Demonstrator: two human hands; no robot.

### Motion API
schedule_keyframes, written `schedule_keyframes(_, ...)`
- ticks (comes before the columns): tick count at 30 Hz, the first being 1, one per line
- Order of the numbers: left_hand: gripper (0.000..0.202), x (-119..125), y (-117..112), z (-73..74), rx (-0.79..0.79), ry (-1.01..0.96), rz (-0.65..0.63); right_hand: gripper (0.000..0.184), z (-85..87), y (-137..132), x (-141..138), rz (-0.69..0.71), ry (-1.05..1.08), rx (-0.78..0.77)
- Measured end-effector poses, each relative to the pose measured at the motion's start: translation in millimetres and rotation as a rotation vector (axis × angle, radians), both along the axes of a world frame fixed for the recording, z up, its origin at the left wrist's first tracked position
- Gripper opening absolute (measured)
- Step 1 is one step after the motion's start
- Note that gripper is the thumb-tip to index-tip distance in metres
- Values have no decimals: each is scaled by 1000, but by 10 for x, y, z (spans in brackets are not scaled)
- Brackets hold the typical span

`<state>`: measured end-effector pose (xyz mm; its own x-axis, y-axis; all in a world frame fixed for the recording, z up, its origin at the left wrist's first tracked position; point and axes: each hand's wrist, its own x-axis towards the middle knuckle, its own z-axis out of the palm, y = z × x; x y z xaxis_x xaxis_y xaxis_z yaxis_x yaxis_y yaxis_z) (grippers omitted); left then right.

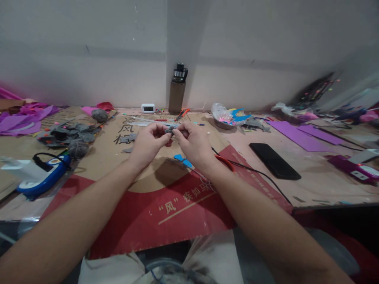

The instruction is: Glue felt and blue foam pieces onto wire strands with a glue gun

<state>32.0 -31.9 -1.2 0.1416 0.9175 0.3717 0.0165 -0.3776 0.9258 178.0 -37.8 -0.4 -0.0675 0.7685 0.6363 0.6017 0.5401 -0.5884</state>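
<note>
My left hand (148,142) and my right hand (194,144) meet above the cardboard sheet (166,205) on the table. Both pinch a small grey felt piece (169,130) between thumbs and fingertips. A blue felt cutout (182,159) lies on the cardboard just under my right hand. Red-handled pliers (225,161) lie by my right wrist, with a black cable (254,171) running past them.
A black phone (274,160) lies to the right. A dark water bottle (177,90) and a small white clock (148,108) stand by the wall. Grey felt scraps (69,134) and a blue glue gun (44,177) lie left; purple sheets (299,136) lie right.
</note>
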Motion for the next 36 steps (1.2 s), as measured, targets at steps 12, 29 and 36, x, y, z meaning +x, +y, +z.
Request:
schedule_keyframes(12,6,2,-28,43,7,55,40,14,4,-21,-22,-43,-41,28)
schedule_keyframes(29,11,-82,86,-3,-122,15,-186,15,15,5,33,-31,-164,-17)
schedule_keyframes(36,24,-72,108,-15,-264,-172,-211,17,-24,144,98,132,106,-147)
